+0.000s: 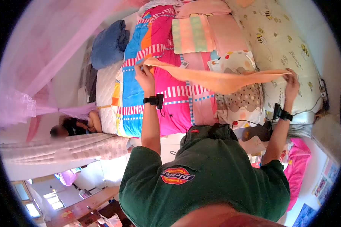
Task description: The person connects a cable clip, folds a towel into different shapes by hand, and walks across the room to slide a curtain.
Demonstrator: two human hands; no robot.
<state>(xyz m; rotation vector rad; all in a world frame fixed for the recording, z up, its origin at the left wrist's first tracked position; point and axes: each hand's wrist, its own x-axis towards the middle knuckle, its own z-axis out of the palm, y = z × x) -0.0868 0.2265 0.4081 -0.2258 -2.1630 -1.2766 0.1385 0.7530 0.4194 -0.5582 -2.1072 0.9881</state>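
Note:
An orange cloth [223, 81], which looks like a towel, is stretched in the air between my hands and sags in the middle. My left hand [144, 77] pinches one end of it above the blue and pink quilt [172, 72]. At the other end, my right hand [291, 81] grips a corner over the bee-print bedding [282, 45]. Below the cloth lies a dotted, patterned pillow [240, 100] on the bed. A folded striped towel [193, 34] rests beyond the cloth, beside folded pink fabric [231, 34].
A folded dark blue blanket [109, 43] sits at the bed's far left edge. Pink netting [45, 75] hangs on the left, where another person [77, 125] sits low. A pale dotted curtain [64, 153] is nearby. Bright pink fabric [297, 166] lies at right.

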